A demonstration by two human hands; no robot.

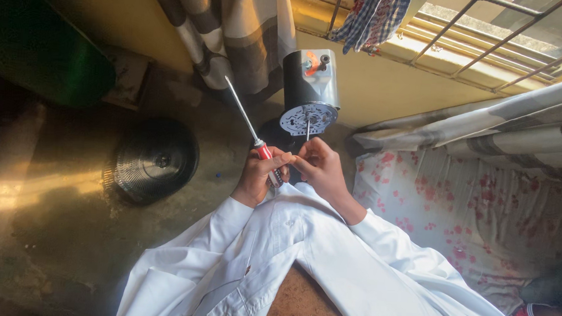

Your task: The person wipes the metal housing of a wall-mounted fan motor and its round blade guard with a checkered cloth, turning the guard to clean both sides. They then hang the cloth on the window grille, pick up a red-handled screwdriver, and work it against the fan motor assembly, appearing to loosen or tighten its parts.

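My left hand (260, 173) grips a screwdriver (251, 129) by its red handle, the long metal shaft pointing up and to the left. My right hand (319, 167) pinches a thin metal shaft (307, 127) that sticks out of the perforated metal plate of a black cylindrical motor (310, 88). The motor stands on the floor just beyond both hands, which touch each other. I wear a white shirt.
A round black wire fan guard (154, 160) lies on the floor to the left. Checked curtains (237, 25) hang behind the motor. A bed with a floral sheet (466, 208) fills the right side. A barred window (470, 33) is above.
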